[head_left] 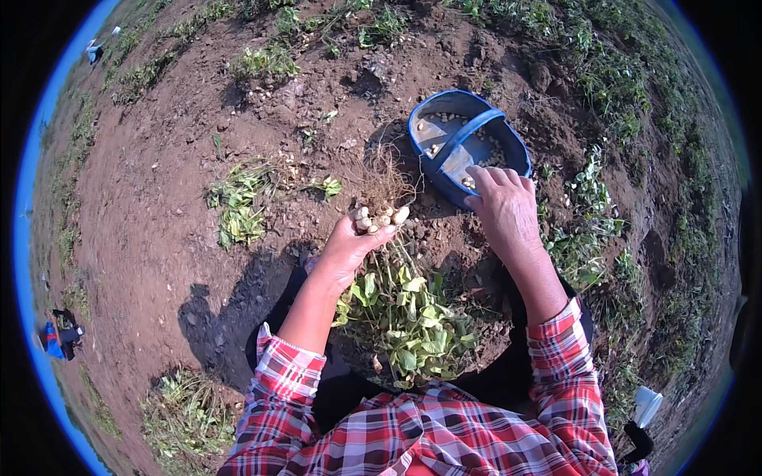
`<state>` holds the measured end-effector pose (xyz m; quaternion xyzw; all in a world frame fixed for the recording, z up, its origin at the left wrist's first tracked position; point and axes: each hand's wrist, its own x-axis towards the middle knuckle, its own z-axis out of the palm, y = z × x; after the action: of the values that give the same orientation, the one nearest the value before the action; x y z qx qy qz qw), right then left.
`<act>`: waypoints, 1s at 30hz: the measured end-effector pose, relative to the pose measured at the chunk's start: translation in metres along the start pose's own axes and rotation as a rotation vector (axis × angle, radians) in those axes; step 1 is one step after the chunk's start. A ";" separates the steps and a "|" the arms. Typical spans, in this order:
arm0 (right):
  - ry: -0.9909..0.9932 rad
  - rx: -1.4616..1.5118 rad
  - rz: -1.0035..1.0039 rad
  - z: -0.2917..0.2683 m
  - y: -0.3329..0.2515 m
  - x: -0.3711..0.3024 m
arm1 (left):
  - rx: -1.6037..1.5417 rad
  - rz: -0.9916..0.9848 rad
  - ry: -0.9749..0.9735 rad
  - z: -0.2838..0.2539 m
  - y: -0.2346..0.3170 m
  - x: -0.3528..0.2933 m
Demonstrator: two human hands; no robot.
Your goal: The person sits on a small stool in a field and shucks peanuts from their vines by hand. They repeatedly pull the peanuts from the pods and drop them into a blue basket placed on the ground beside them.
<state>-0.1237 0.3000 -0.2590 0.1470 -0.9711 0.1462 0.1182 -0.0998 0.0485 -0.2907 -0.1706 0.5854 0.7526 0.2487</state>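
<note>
1. Left hand (349, 246) is clamped round a plant (401, 309), roots up and leaves hanging toward the lap; its fingers are wrapped tight at the stem, so the grip point itself is hidden.
2. Pale pods (379, 217) cluster right above that fist, with a wispy tangle of roots (385, 181) rising over them. Hard to count the pods; they overlap.
3. Right hand (504, 205) hangs over the near rim of the blue basket (444, 119), fingers loosely spread and pointing in. Palm faces down, so whether it carries anything underneath I cannot tell.
4. The basket sits on the bare soil (159, 206) just beyond the plant, tilted; a blue handle (460, 139) crosses its mouth and hides part of the pale pods scattered inside.
5. Plaid sleeves (556, 349) run in from the bottom edge; the lap under the leaves is in deep shadow.
6. Loose green plants (238, 202) lie on the dirt to the left, well apart from the hands.
</note>
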 end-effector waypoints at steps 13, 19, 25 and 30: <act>-0.449 1.088 0.246 0.027 -0.037 -0.018 | -0.082 -0.011 -0.155 0.005 0.000 -0.005; -0.396 1.066 0.243 0.013 -0.041 -0.011 | -0.090 0.083 -0.117 0.003 -0.005 -0.005; -0.371 1.661 0.334 -0.024 -0.028 -0.004 | -0.052 0.141 -0.013 -0.002 -0.012 -0.001; -0.372 1.431 0.455 -0.025 -0.015 -0.003 | -0.070 0.098 -0.031 0.001 -0.012 -0.006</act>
<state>-0.1117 0.2951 -0.2331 0.0067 -0.6503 0.7318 -0.2038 -0.0879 0.0511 -0.2962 -0.1388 0.5625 0.7863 0.2145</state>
